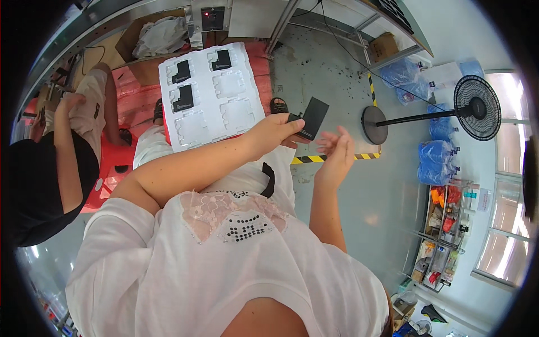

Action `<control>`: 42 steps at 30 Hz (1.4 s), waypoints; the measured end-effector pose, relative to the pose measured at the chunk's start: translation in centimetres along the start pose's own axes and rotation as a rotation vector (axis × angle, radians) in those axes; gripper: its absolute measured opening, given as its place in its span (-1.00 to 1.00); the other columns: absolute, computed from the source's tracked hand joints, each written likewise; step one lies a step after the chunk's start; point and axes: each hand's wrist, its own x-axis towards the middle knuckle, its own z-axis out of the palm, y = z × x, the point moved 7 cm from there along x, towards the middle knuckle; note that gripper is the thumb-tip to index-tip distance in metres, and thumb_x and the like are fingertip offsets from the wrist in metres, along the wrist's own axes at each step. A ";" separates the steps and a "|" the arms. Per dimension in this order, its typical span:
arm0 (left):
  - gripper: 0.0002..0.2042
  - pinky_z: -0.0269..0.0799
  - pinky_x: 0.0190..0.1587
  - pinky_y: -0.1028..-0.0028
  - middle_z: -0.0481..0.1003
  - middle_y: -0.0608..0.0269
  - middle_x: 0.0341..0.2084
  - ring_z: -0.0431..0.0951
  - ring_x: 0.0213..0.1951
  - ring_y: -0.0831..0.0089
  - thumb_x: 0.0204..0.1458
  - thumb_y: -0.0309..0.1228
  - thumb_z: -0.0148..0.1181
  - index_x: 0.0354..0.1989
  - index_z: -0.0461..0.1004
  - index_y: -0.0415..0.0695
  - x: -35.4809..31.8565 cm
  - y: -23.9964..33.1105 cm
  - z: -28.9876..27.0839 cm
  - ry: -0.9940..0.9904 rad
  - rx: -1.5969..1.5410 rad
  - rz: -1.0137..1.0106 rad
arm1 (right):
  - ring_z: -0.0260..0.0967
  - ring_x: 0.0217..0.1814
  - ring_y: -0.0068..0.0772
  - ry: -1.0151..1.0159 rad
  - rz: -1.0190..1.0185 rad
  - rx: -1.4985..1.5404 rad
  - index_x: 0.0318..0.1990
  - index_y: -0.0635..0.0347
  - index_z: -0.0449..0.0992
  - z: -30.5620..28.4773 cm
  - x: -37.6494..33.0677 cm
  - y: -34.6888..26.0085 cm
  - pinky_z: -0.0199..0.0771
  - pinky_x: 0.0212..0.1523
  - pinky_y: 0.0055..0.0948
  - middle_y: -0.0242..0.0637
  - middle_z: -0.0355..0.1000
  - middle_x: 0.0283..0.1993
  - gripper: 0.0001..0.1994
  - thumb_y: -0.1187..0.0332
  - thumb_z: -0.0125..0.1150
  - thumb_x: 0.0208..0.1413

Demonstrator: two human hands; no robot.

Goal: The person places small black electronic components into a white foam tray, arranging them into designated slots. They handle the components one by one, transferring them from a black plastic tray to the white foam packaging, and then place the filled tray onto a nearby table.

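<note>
My left hand [275,133] reaches across in front of me and grips a flat black rectangular piece [315,117] at its lower left corner, fingers and thumb pinched on it. Just to the right of that piece is my right hand [338,149], its fingers apart and a little curled, holding nothing. To the left of both hands, a white moulded tray [209,119] rests by my lap. Three of its recesses hold black pieces: an upper left one [181,72], one below it [183,98] and an upper right one [221,60].
At left sits another person in a black top [45,174]. A cardboard box [137,36] with clear plastic wrap stands beyond the tray. To the right are a standing fan [477,106], blue water bottles [435,160], a loaded shelf [443,236] and yellow-black floor tape [365,156].
</note>
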 end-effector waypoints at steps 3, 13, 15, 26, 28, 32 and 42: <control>-0.70 0.40 -0.18 0.51 0.50 0.22 -0.26 0.52 -0.21 0.50 0.15 -0.22 -0.06 -0.19 0.37 -0.23 -0.7 -0.3 -1.3 0.044 0.030 -0.003 | 0.20 -0.56 -0.64 -0.096 -0.076 -0.116 -0.53 0.28 0.39 1.9 0.3 -1.3 0.22 -0.46 -0.61 -0.40 0.33 -0.62 -0.67 0.24 -0.06 0.18; -0.70 0.39 -0.18 0.50 0.52 0.16 -0.30 0.54 -0.23 0.43 0.15 -0.20 -0.07 -0.20 0.37 -0.22 -3.0 1.2 -1.9 -0.055 -0.059 -0.030 | 0.24 -0.59 -0.59 -0.282 0.077 -0.066 -0.55 0.28 0.34 4.5 1.5 1.8 0.24 -0.51 -0.58 -0.36 0.30 -0.64 -0.69 0.26 -0.01 0.16; -0.70 0.39 -0.17 0.48 0.52 0.17 -0.31 0.54 -0.23 0.42 0.15 -0.19 -0.07 -0.21 0.38 -0.21 -3.5 1.2 -2.4 -0.010 -0.068 -0.035 | 0.27 -0.55 -0.58 -0.247 0.034 -0.064 -0.53 0.29 0.34 4.7 1.4 0.9 0.25 -0.49 -0.58 -0.35 0.32 -0.62 -0.71 0.28 0.00 0.16; -0.71 0.40 -0.45 0.46 0.49 0.21 -0.59 0.50 -0.51 0.47 0.01 -0.20 0.12 -0.48 0.41 -0.23 -5.1 0.9 -7.2 0.232 0.362 -0.024 | 0.33 -0.44 -0.58 -0.723 0.472 -0.037 -0.31 0.25 0.40 9.4 -2.9 6.4 0.40 -0.36 -0.52 -0.36 0.41 -0.41 -0.90 0.40 0.03 0.12; -0.68 0.39 -0.41 0.37 0.48 0.09 -0.61 0.50 -0.49 0.30 -0.05 -0.19 0.13 -0.53 0.43 -0.26 -5.3 0.5 -9.7 0.310 0.747 0.004 | 0.37 -0.47 -0.54 -0.668 0.580 -0.023 -0.35 0.22 0.38 9.4 -2.1 9.9 0.44 -0.46 -0.47 -0.37 0.40 -0.43 -0.91 0.41 0.02 0.12; -0.75 0.36 -0.32 0.26 0.47 -0.01 -0.51 0.47 -0.40 0.10 -0.08 -0.29 0.11 -0.59 0.44 -0.27 -7.3 1.3 -15.2 0.627 0.966 0.168 | 0.34 -0.49 -0.48 -0.426 0.676 -0.181 -0.27 0.25 0.35 9.0 0.9 15.1 0.46 -0.48 -0.47 -0.34 0.38 -0.38 -0.90 0.43 -0.08 0.13; -0.63 0.07 0.12 0.15 0.22 0.15 0.09 0.24 0.09 0.24 -0.15 -0.44 0.12 -0.07 0.40 -0.09 -9.7 -1.2 -25.0 0.939 1.545 0.207 | 0.34 -0.29 -0.31 -0.949 0.048 -0.771 -0.11 0.29 0.39 22.6 4.6 19.3 0.41 -0.36 -0.36 -0.22 0.35 -0.26 -0.75 0.45 0.00 0.03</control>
